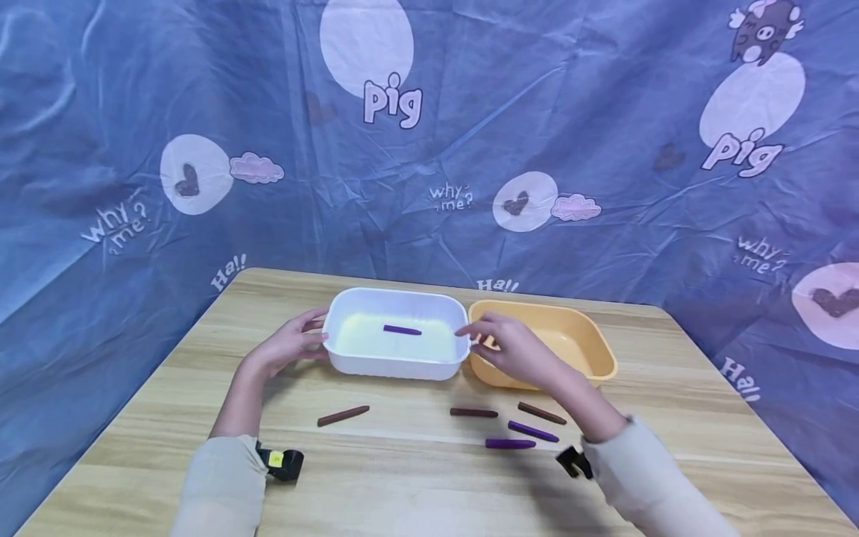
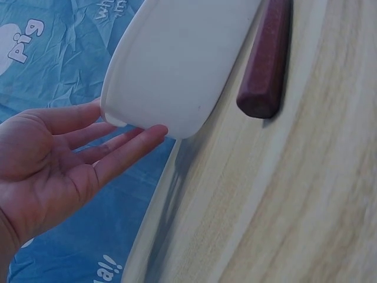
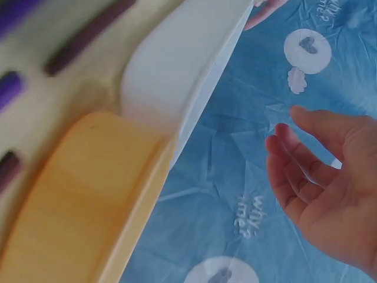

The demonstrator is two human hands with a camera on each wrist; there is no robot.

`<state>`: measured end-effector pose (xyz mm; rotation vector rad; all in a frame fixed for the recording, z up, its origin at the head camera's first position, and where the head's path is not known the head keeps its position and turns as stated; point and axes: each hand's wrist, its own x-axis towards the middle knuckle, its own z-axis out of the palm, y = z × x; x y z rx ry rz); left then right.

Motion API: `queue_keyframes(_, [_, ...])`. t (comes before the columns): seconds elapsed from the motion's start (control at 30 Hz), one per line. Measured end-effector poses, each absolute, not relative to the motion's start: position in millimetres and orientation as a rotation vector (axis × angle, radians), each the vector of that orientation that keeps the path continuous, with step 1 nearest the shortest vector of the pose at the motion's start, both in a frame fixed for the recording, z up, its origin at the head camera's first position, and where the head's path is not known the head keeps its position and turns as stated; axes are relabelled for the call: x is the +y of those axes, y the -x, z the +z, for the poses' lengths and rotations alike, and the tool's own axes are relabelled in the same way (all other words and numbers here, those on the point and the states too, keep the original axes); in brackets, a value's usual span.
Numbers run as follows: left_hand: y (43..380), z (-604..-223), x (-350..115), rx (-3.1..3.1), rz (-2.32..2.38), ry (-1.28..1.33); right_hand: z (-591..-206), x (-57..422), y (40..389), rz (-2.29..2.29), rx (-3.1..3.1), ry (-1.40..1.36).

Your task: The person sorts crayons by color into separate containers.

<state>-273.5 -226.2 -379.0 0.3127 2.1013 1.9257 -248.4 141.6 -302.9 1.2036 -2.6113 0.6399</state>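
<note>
A white plastic basin [image 1: 396,368] stands at the back of the table with one purple crayon [image 1: 403,330] lying inside. At its left end my left hand [image 1: 290,344] touches the wall with extended fingers, as the left wrist view also shows on the basin [image 2: 177,65]. Above the meeting rims of the white basin and a yellow-orange basin [image 1: 570,347] is my right hand [image 1: 506,344]. In the right wrist view that hand [image 3: 330,183] has loosely bent fingers and nothing between them.
In front of the basins lie a brown crayon [image 1: 344,415] on the left and, further right, two more, brown crayon [image 1: 473,412] and brown crayon [image 1: 542,413]. Near these are a slim purple crayon [image 1: 533,431] and a thicker purple crayon [image 1: 510,444]. A blue printed cloth [image 1: 403,224] hangs behind.
</note>
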Motion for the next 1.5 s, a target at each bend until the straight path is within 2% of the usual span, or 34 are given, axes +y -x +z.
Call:
queue_keyframes(0.27, [275,-380,-228,2.097,1.933,-0.315,-326,182,211,0.567,-2.647,-1.126])
queue_keyframes(0.57, [277,-379,-229,2.111,1.919,-0.326,-353,200,194,0.573,-2.66,-1.187])
queue_keyframes(0.87, [279,-379,-230,2.108,1.914,-0.325,-367,210,191,0.528,-2.789,-1.249])
queue_keyframes(1.1, [280,-379,-231,2.105,1.91,-0.329,-371,212,190,0.476,-2.926,-1.19])
queue_keyframes(1.5, [279,-380,-231,2.113,1.906,-0.328,-380,210,188,0.402,-2.86,-1.188])
